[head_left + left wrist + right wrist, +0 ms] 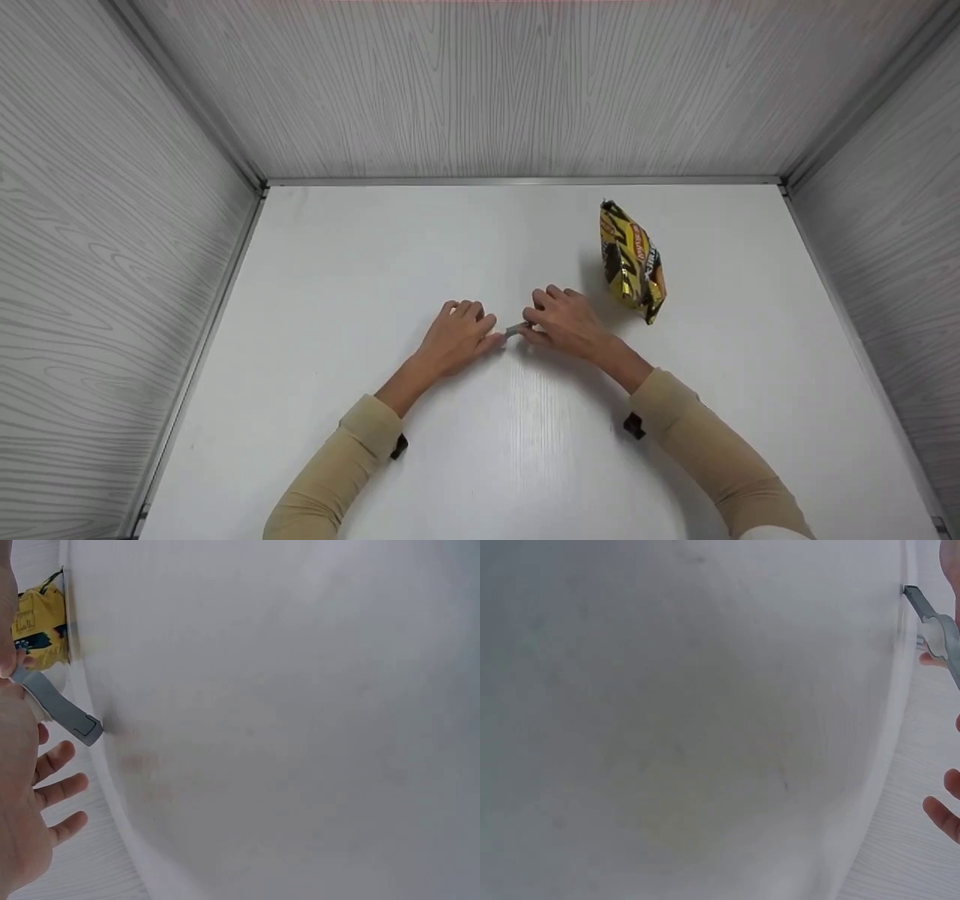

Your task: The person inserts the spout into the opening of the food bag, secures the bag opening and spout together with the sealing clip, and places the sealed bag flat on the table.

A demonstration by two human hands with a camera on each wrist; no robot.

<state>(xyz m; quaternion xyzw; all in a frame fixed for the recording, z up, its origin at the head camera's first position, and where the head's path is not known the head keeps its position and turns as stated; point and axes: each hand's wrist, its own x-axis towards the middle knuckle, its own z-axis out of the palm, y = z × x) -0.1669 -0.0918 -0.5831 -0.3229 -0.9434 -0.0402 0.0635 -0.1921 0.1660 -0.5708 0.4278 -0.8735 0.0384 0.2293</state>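
Pinching slim gry clip [516,329] (R hand [568,324])

The table [412,247] is plain white. On it, the bag [632,262] mixes yellow and black in bold patches, with a red label and white lettering. Over the table, the clip [64,709] is grey and the sleeves [337,457] plain tan; walls [450,90] around it carry wavy grey wood grain.

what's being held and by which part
A slim grey object, pinched at one end by the right hand; whether the left hand grips it is unclear.
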